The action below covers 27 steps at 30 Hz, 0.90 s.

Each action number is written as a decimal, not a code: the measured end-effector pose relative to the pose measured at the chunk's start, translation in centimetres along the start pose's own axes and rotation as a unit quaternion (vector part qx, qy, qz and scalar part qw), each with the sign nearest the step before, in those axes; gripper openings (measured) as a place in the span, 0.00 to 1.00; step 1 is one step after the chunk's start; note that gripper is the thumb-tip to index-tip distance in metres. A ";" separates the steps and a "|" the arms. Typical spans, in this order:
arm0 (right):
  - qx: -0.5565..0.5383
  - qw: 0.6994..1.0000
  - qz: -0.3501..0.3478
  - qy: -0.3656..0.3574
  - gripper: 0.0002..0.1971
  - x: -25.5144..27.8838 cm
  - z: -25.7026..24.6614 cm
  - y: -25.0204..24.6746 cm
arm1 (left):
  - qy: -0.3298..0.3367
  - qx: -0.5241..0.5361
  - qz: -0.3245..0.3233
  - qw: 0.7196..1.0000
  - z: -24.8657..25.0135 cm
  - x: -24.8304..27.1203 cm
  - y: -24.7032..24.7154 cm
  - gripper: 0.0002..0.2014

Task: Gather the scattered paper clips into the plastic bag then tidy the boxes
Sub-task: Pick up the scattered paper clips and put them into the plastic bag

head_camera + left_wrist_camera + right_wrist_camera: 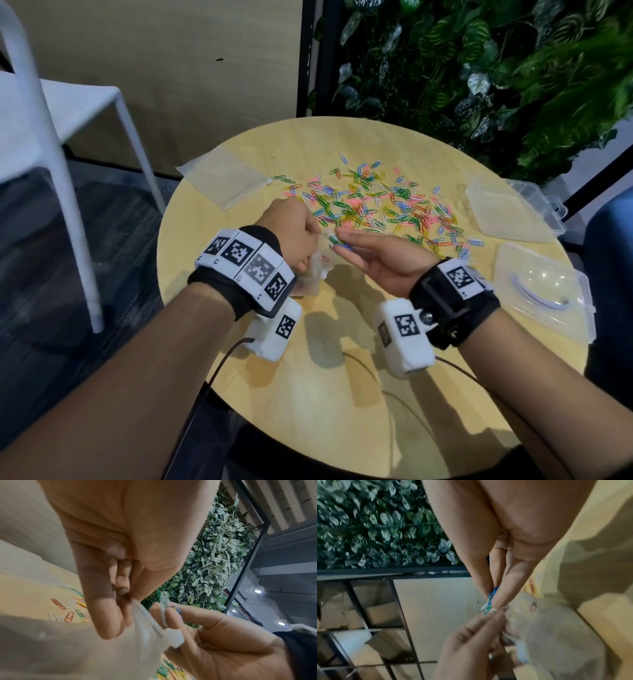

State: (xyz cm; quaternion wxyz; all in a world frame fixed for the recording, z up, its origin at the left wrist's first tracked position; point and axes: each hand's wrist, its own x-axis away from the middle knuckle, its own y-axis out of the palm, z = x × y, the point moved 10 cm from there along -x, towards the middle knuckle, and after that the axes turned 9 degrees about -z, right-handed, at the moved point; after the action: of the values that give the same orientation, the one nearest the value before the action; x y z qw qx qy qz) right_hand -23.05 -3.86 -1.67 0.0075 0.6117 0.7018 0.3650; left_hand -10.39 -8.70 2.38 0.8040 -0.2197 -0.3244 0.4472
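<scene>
Left hand (pixel 294 233): my fingers pinch the plastic bag (pixel 313 270) at its mouth.
Right hand (pixel 380 257): my fingertips pinch a few clips (pixel 339 242) beside the bag's mouth.
Paper clips (pixel 387 205): scattered on the surface (pixel 308 394) beyond the bag.
Boxes (pixel 544 294): right of the clips.

Dim indoor light; soft shadows on table (pixel 308 394); wrist views blurred, edges distorted.

Bare table (pixel 308 394) near edge, paper clips (pixel 376 205) crowding middle, boxes (pixel 544 291) lining right

Pale wood table (pixel 342 394) (smooth, matt)
</scene>
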 end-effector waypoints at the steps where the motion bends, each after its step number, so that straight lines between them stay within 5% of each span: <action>1: 0.004 1.000 -0.003 0.008 0.07 -0.1 0.7 0.5 | 0.003 0.003 0.002 1.000 0.2 0.1 0.0 0.10; 6: 0.046 0.998 0.030 0.012 0.10 0.0 0.9 0.8 | 0.010 -0.025 0.013 1.000 0.5 0.1 -0.1 0.09; 11: 0.236 0.968 0.075 -0.028 0.11 -0.1 0.3 -0.1 | 0.046 -0.012 0.012 0.999 1.4 0.1 0.0 0.09; 12: 0.331 0.938 0.088 -0.057 0.09 -0.1 -0.4 -0.1 | 0.049 -0.010 0.012 0.999 1.5 0.1 0.0 0.09; 15: 0.613 0.777 0.078 -0.119 0.06 -0.2 -1.9 2.1 | 0.046 0.000 -0.009 0.999 1.3 0.1 0.5 0.09; 17: 0.682 0.724 0.024 -0.095 0.10 -0.6 -1.2 3.1 | 0.046 0.002 -0.023 0.999 1.1 0.1 0.8 0.09; 18: 0.691 0.719 0.000 -0.079 0.11 -0.7 -1.0 3.3 | 0.047 0.003 -0.024 0.999 1.0 0.1 0.8 0.09; 20: 0.639 0.767 -0.023 -0.057 0.12 -0.4 -1.5 2.9 | 0.045 0.006 -0.019 0.999 0.7 0.1 0.6 0.09; 22: 0.575 0.815 0.008 -0.077 0.11 0.3 -3.3 1.4 | 0.045 0.009 -0.017 0.999 0.6 0.1 0.4 0.09; 23: 0.584 0.804 0.053 -0.100 0.11 0.6 -4.8 0.1 | 0.045 0.009 -0.014 0.999 0.5 0.2 0.2 0.09; 25: 0.679 0.711 0.146 -0.110 0.13 0.9 -6.9 -2.7 | 0.048 0.003 -0.009 0.999 0.4 0.3 -0.2 0.09; 27: 0.777 0.606 0.169 -0.028 0.19 0.2 -6.2 -5.5 | 0.049 -0.003 -0.010 0.999 0.4 0.4 -0.3 0.09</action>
State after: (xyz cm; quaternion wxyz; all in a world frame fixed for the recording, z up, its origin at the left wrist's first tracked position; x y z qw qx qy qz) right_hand -30.68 -6.73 0.11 -0.5129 0.5050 0.6052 -0.3400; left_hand -10.38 -8.44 2.97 0.8226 -0.2407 -0.2880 0.4271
